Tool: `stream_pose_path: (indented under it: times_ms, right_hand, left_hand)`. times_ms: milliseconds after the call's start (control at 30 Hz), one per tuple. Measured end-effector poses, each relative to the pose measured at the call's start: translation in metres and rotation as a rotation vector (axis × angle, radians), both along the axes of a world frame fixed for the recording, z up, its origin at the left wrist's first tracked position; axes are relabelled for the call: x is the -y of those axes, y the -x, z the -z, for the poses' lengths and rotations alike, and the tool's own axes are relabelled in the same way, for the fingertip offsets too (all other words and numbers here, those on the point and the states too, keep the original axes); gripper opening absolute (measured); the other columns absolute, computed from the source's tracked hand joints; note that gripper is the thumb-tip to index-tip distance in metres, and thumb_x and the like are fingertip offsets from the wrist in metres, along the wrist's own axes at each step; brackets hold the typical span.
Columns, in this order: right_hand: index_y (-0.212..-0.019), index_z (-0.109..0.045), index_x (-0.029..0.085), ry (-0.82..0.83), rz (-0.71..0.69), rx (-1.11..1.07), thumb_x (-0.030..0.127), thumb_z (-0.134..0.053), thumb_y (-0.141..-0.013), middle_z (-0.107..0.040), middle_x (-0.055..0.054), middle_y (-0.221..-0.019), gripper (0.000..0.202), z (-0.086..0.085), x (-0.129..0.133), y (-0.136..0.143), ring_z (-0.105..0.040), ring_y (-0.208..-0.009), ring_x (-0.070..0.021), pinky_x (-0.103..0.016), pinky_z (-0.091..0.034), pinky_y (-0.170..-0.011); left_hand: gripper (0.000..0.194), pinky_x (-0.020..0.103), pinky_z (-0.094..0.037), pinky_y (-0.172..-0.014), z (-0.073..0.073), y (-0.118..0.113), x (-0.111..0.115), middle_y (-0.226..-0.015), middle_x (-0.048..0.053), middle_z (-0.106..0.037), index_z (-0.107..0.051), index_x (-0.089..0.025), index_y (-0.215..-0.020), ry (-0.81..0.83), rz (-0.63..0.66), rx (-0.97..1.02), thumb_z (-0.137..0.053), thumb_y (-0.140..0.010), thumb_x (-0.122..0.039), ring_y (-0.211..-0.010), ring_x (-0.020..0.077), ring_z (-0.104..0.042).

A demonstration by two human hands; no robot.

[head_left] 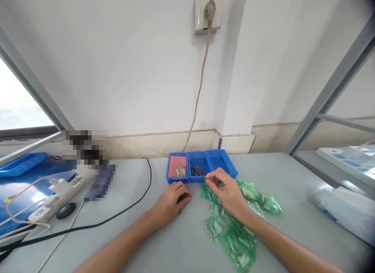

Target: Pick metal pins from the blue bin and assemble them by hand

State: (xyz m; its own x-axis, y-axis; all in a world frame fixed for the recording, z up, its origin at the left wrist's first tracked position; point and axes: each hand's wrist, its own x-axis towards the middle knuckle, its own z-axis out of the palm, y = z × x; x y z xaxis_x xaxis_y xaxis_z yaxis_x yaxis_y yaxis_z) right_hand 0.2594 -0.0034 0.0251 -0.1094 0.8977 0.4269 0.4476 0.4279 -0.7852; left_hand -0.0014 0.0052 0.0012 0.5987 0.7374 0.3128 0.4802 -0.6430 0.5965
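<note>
My left hand [172, 200] rests low over the table in front of the bins, its fingers curled round several small dark metal pins that partly show. My right hand [225, 189] is over the front edge of the middle blue bin [191, 155], thumb and forefinger pinched on one thin metal pin [202, 176]. Loose dark pins [197, 170] lie in that bin. The left blue bin [169, 167] contains a pink sheet [177, 162] and a clear bag of small silvery parts [181, 170]. Under and beside my right forearm lie green plastic bags [238, 245] with metal parts inside.
The right blue bin [221, 159] adjoins the middle one. A black cable [117, 218] crosses the table at left, near a power strip [43, 214] and a black mouse [66, 211]. A plastic-wrapped package [345, 210] lies at right. Grey frame posts [307, 124] flank the table.
</note>
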Motion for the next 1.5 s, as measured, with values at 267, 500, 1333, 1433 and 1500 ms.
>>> stream_pose_path:
  times_ms: [267,500,1333,1433,1500]
  right_hand:
    - [-0.098,-0.073,0.025,0.019,-0.040,-0.023,0.042,-0.062,-0.103,-0.064,-0.004,-0.094,0.020,-0.003,0.004,0.002,-0.062,-0.081,-0.0216,-0.033,-0.050,-0.069]
    - [-0.101,-0.073,0.022,0.336,-0.192,-0.426,0.052,-0.064,-0.101,-0.066,-0.003,-0.093,0.032,-0.002,-0.003,0.002,-0.050,-0.066,-0.0148,-0.031,-0.044,-0.064]
    - [-0.095,-0.071,0.025,0.046,-0.109,-0.002,0.026,-0.064,-0.100,-0.064,-0.002,-0.095,0.008,0.003,0.000,0.000,-0.062,-0.083,-0.0199,-0.033,-0.049,-0.078]
    - [-0.095,-0.071,0.025,0.098,-0.182,-0.026,0.027,-0.066,-0.100,-0.064,-0.001,-0.094,0.007,0.002,0.002,0.003,-0.061,-0.083,-0.0191,-0.032,-0.048,-0.077]
    - [-0.095,-0.069,0.024,0.167,-0.216,-0.090,0.030,-0.069,-0.098,-0.065,-0.001,-0.090,0.007,0.002,0.002,0.004,-0.059,-0.082,-0.0190,-0.032,-0.047,-0.077]
  left_hand:
    - [0.007,0.034,-0.050,-0.089,0.000,0.000,0.000,-0.105,0.005,-0.065,-0.067,-0.021,-0.103,-0.001,0.011,0.010,-0.061,-0.106,-0.020,-0.100,0.0215,-0.060]
    - [0.007,0.034,-0.049,-0.091,-0.001,0.000,0.000,-0.106,0.005,-0.065,-0.066,-0.021,-0.102,0.013,0.017,0.013,-0.061,-0.106,-0.019,-0.101,0.0214,-0.060]
    - [0.006,0.033,-0.048,-0.092,-0.001,0.001,0.000,-0.107,0.003,-0.065,-0.066,-0.021,-0.103,-0.021,0.032,-0.023,-0.062,-0.106,-0.018,-0.101,0.0207,-0.059]
    - [0.006,0.032,-0.048,-0.092,-0.001,0.001,0.000,-0.106,0.003,-0.065,-0.066,-0.021,-0.104,-0.028,0.026,-0.031,-0.062,-0.107,-0.018,-0.101,0.0204,-0.058]
    - [0.006,0.033,-0.048,-0.092,-0.001,0.001,0.000,-0.107,0.003,-0.065,-0.066,-0.021,-0.104,-0.029,0.026,-0.035,-0.061,-0.107,-0.019,-0.101,0.0205,-0.058]
